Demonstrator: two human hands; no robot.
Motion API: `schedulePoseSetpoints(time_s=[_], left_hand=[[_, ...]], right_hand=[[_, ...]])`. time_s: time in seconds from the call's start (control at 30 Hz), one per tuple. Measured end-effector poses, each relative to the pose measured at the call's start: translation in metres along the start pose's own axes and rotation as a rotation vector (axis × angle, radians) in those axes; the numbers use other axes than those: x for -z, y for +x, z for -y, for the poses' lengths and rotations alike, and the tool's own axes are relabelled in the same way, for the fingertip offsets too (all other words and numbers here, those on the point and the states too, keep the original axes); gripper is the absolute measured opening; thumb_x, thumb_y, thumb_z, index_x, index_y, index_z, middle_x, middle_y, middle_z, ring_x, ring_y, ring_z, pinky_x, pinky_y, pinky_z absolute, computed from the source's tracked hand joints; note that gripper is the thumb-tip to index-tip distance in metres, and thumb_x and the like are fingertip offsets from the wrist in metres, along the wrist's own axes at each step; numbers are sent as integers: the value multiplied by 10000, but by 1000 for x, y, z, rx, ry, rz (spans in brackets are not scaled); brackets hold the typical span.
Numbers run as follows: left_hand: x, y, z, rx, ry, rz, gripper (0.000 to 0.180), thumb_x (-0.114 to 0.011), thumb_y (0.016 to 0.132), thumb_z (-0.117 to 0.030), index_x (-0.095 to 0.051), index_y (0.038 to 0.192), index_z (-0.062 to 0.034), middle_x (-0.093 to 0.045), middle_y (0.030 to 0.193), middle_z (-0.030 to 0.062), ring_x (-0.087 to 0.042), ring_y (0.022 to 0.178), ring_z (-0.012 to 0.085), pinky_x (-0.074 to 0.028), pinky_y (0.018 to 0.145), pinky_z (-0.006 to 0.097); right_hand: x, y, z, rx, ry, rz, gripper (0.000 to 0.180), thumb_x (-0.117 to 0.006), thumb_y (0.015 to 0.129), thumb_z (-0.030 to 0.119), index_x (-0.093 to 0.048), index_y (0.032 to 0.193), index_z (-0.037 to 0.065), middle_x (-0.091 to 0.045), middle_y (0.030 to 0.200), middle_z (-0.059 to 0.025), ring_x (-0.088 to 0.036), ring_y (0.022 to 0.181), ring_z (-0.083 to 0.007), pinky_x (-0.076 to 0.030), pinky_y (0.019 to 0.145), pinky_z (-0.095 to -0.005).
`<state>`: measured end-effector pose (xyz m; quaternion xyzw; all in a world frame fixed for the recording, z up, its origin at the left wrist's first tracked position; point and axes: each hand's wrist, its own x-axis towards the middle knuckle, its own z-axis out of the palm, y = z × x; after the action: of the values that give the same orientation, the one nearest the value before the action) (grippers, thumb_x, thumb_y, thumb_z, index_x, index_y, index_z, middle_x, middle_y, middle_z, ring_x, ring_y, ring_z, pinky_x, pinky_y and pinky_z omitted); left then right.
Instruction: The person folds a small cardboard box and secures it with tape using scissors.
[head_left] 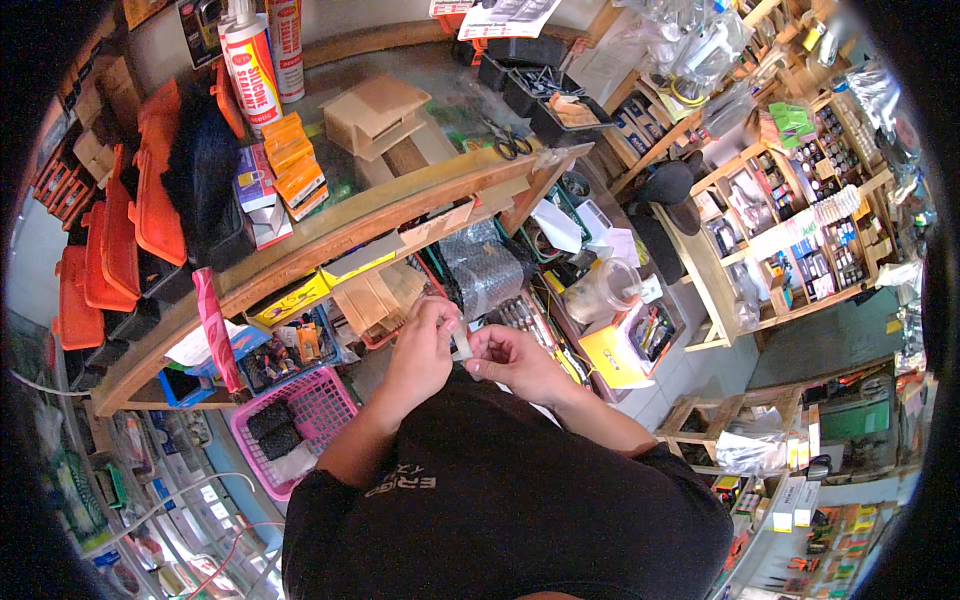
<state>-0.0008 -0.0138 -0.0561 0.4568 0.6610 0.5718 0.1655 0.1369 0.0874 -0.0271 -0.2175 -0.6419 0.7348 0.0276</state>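
Black shirt cloth fills the six o'clock side, with both bare hands just beyond it, near the middle. The left hand is curled nearly closed, thumb against bent fingers at the upper end of a small whitish strip; the right hand pinches its lower end between thumb and fingers, the others loosely bent. The strip lies between the two hands, partly covered by fingertips, and its exact kind is hard to make out. A dark circular rim cuts off the outer shelves. At eleven o'clock runs a wooden counter bearing a cardboard box, with scissors at twelve. A pink basket sits at eight, orange cases at nine to ten, and stocked wooden shelves toward two to three o'clock.
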Motion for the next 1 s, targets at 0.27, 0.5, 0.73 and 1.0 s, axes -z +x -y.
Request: schedulePoseSetpoints(time_s=[0.27, 0.5, 0.73, 1.0], left_hand=[[2, 1, -2, 32, 69, -106, 62, -465, 895, -46, -478, 931, 3, -569, 865, 174, -581, 785, 360, -456, 711, 423], [15, 11, 11, 245, 35, -180, 97, -413, 941, -72, -475, 920, 1, -576, 748, 113, -600, 632, 188, -486, 572, 326], [22, 16, 13, 410, -74, -172, 102, -370, 962, -90, -433, 945, -12, -536, 780, 112, -657, 643, 202, -500, 513, 308], [24, 25, 2, 410, -137, -13, 105, -379, 944, -49, -425, 971, 41, -533, 836, 126, -667, 673, 225, -517, 539, 299]], right_hand=[[-10, -5, 0, 22, -34, 12, 160, -654, 834, 54, -534, 939, 45, -513, 785, 53, -470, 709, -32, -417, 665, -194], [-16, -7, -7, 35, -55, 133, 158, -663, 825, 63, -521, 894, 72, -475, 751, 69, -437, 684, -26, -378, 620, -198], [-11, 0, -5, 99, -226, 182, 184, -689, 801, 87, -527, 885, 68, -479, 756, 50, -440, 695, -54, -391, 639, -208], [14, 16, -3, 140, -324, 437, 202, -693, 799, 120, -513, 872, 62, -529, 764, 6, -520, 710, -89, -436, 626, -261]])
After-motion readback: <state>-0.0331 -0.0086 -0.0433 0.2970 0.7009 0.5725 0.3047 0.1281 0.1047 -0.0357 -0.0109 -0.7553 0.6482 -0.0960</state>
